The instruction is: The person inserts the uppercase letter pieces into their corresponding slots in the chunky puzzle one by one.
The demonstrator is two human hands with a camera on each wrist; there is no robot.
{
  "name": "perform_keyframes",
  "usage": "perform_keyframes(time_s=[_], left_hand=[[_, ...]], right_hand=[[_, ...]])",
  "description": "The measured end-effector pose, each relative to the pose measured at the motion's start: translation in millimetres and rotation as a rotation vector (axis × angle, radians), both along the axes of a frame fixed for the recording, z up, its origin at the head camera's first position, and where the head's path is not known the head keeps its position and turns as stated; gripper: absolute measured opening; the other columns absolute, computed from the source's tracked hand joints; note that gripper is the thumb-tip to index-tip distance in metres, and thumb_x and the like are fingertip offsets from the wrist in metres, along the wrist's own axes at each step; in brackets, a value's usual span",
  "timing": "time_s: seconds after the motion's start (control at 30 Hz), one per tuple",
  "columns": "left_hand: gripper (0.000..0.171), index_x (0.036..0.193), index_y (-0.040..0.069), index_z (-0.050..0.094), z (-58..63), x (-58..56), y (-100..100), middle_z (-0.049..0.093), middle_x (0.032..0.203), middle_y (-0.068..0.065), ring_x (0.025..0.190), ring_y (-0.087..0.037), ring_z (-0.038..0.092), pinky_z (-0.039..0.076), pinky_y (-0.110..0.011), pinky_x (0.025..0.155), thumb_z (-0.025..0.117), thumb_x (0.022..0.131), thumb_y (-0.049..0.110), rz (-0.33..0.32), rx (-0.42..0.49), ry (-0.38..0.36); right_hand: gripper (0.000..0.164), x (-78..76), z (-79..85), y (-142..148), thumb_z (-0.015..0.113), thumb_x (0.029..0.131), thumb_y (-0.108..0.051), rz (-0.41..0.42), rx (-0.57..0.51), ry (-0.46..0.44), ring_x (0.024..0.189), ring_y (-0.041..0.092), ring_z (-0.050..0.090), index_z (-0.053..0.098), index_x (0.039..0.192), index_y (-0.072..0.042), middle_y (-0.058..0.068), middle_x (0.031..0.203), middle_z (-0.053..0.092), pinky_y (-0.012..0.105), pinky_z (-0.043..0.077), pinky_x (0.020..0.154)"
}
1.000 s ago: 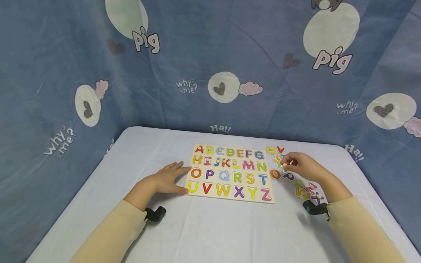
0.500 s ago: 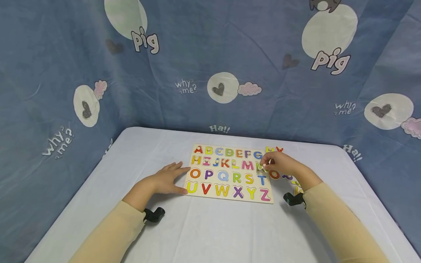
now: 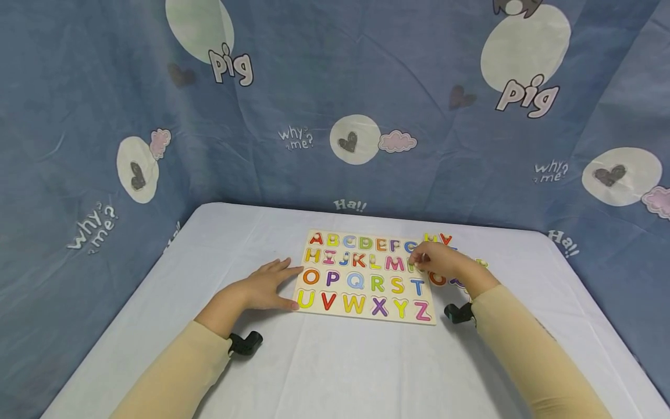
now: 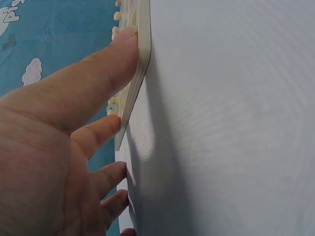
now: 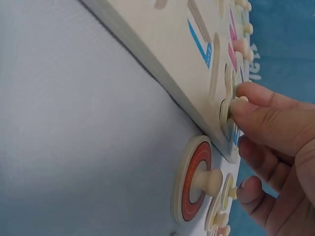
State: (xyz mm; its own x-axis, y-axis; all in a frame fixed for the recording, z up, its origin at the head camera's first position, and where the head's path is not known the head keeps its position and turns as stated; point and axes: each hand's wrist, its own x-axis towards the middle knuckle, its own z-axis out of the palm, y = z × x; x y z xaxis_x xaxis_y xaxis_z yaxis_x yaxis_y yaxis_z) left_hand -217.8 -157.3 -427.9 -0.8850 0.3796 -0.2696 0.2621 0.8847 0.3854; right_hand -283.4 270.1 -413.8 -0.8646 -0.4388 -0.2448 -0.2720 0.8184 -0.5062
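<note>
A wooden alphabet puzzle board (image 3: pixel 366 317) lies on the table, with knobbed letter pieces seated in its upper rows and bare printed letters in the lower two. My right hand (image 3: pixel 442 262) pinches a letter N puzzle piece (image 5: pixel 227 105) by its knob, between thumb and forefinger. In the right wrist view this piece lies against the board near its right edge, at the N place; the fingers partly hide it in the head view. My left hand (image 3: pixel 267 286) rests at the board's left edge, fingers spread, with thumb (image 4: pixel 110 69) and forefinger touching the side.
Right of the board lie loose letter pieces, among them an orange-red O (image 5: pixel 189 182) with a knob and a red V (image 3: pixel 446 238). My right hand and forearm cover several others. A blue patterned cloth (image 3: pixel 293 174) hangs behind the white table (image 3: pixel 335 366).
My right hand has moved left from the loose pieces to the board's second row, carrying the N piece, and has settled there. The left hand has stayed at the board's left edge.
</note>
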Motion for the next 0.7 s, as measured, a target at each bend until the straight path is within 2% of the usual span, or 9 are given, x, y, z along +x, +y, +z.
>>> perform_keyframes(time_s=[0.17, 0.33, 0.53, 0.7], left_hand=[[0.093, 0.155, 0.023, 0.04, 0.5, 0.7, -0.3, 0.022, 0.165, -0.015, 0.151, -0.042, 0.013, 0.018, -0.07, 0.113, 0.08, 0.077, 0.054, -0.002, 0.002, 0.003], [0.093, 0.155, 0.023, 0.04, 0.9, 0.7, -0.9, 0.022, 0.165, -0.016, 0.151, -0.042, 0.013, 0.018, -0.07, 0.113, 0.08, 0.077, 0.054, 0.0, 0.005, 0.0], [0.093, 0.155, 0.023, 0.039, 0.7, 0.7, -0.7, 0.021, 0.165, -0.015, 0.151, -0.042, 0.012, 0.018, -0.069, 0.114, 0.079, 0.078, 0.054, -0.004, 0.001, -0.006], [0.093, 0.155, 0.023, 0.039, 0.3, 0.6, -0.5, 0.021, 0.165, -0.015, 0.151, -0.042, 0.012, 0.018, -0.069, 0.114, 0.079, 0.077, 0.055, -0.001, -0.003, -0.004]], right_hand=[[0.012, -1.1, -2.4, -0.2, 0.064, 0.097, -0.004, 0.003, -0.001, 0.012, 0.092, 0.021, 0.056, 0.07, 0.105, -0.011, 0.005, 0.103, 0.063, 0.036, 0.05, 0.081], [0.014, 2.0, -2.9, 0.7, 0.066, 0.096, -0.005, -0.023, -0.033, 0.026, 0.085, 0.019, 0.056, 0.071, 0.107, -0.011, 0.005, 0.102, 0.064, 0.034, 0.051, 0.077], [0.017, 15.2, 7.7, 10.9, 0.068, 0.095, -0.007, -0.051, -0.026, 0.086, 0.08, 0.02, 0.053, 0.07, 0.111, -0.008, 0.003, 0.1, 0.065, 0.032, 0.05, 0.069], [0.013, 27.2, 17.0, 24.3, 0.072, 0.093, -0.015, -0.099, -0.007, 0.09, 0.076, 0.02, 0.053, 0.069, 0.105, -0.01, 0.003, 0.09, 0.062, 0.032, 0.049, 0.065]])
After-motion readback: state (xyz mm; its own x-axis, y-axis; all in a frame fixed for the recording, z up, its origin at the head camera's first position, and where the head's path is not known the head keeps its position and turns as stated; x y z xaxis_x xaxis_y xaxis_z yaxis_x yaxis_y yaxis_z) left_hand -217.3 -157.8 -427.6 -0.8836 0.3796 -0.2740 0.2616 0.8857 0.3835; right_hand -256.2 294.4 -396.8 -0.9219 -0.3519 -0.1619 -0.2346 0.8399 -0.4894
